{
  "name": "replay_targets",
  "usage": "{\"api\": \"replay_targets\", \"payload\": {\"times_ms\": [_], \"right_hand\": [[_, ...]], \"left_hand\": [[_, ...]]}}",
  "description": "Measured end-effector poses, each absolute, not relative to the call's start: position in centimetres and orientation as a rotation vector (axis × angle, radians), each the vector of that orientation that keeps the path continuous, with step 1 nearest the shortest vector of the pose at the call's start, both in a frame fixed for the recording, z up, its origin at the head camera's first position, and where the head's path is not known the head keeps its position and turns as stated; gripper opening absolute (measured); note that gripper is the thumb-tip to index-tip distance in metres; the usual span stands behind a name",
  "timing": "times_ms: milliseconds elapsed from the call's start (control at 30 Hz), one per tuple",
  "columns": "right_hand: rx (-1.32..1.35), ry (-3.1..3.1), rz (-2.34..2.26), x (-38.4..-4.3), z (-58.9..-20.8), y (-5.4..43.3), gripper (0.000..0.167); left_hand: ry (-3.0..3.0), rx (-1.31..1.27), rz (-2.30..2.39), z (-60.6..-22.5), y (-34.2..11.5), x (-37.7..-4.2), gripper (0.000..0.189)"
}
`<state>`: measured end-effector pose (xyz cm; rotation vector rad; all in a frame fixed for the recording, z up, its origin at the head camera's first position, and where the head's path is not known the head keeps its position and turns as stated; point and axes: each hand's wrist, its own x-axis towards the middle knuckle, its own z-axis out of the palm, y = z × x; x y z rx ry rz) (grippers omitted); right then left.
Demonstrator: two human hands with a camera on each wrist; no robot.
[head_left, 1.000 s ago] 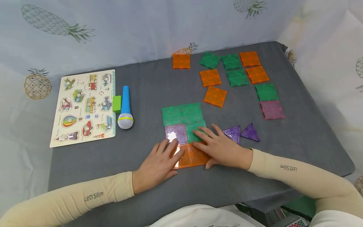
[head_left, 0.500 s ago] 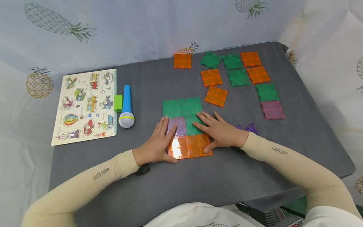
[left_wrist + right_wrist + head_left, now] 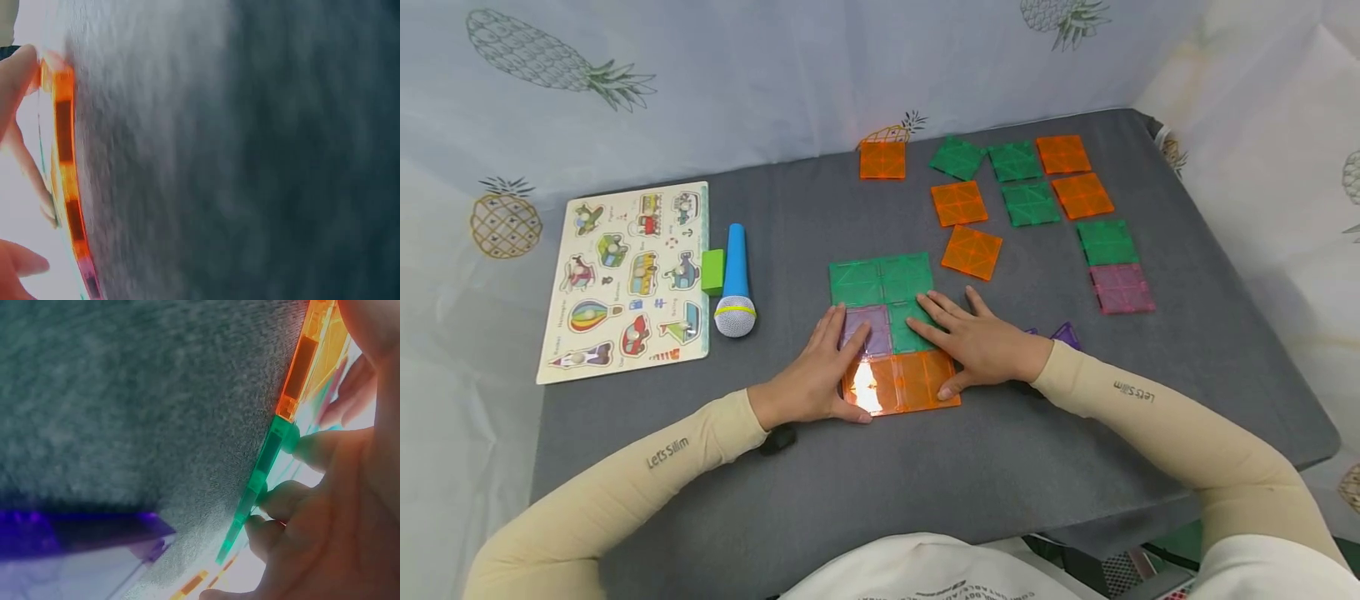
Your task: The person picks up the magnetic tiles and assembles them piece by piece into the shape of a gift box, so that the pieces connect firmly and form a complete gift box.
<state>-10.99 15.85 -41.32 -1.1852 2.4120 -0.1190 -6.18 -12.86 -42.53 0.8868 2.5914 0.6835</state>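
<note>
Across a gray table (image 3: 857,492), the left hand (image 3: 808,379) and right hand (image 3: 981,346), fingers extended and loosely spread, touch opposite sides of a flat panel (image 3: 900,343) of tiles: an orange row (image 3: 925,383) nearest the body, then a purple tile (image 3: 877,323) beside a green one, then two more green tiles (image 3: 880,279). Just beyond the right sleeve (image 3: 1112,408) lie purple triangles (image 3: 1066,336) (partly hidden by the arm), while a microphone (image 3: 736,267) and a puzzle (image 3: 625,283) sit well off to the left. Farther back, loose orange squares (image 3: 972,252) and green squares (image 3: 1030,203) lie toward a pineapple-print curtain (image 3: 775,75).
</note>
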Motion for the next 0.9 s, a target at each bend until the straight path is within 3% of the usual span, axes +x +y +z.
{"api": "replay_targets", "payload": {"times_ms": [267,467,667,767,900], "right_hand": [[-1.156,2.391,-0.154,-11.3,-41.1,16.1,0.107],[-1.102,2.564,-0.21,-14.1,-39.6,17.3,0.087],[-0.751,2.784,-0.148,-18.7,-38.6,18.9,0.075],[-0.701,2.735,-0.171,-19.9,-39.5,19.4,0.077],[-0.734,2.74,-0.214,-20.6,-40.7,19.9,0.071]], "left_hand": [[2.569,0.911,0.802,-41.5,-11.9,-8.5,0.081],[2.545,0.998,0.629,-39.4,-8.3,-12.6,0.06],[2.632,0.897,0.417,-37.5,-3.5,-21.1,0.053],[2.676,0.816,0.343,-37.4,-1.3,-24.8,0.057],[2.652,0.705,0.301,-38.0,0.8,-27.4,0.069]]}}
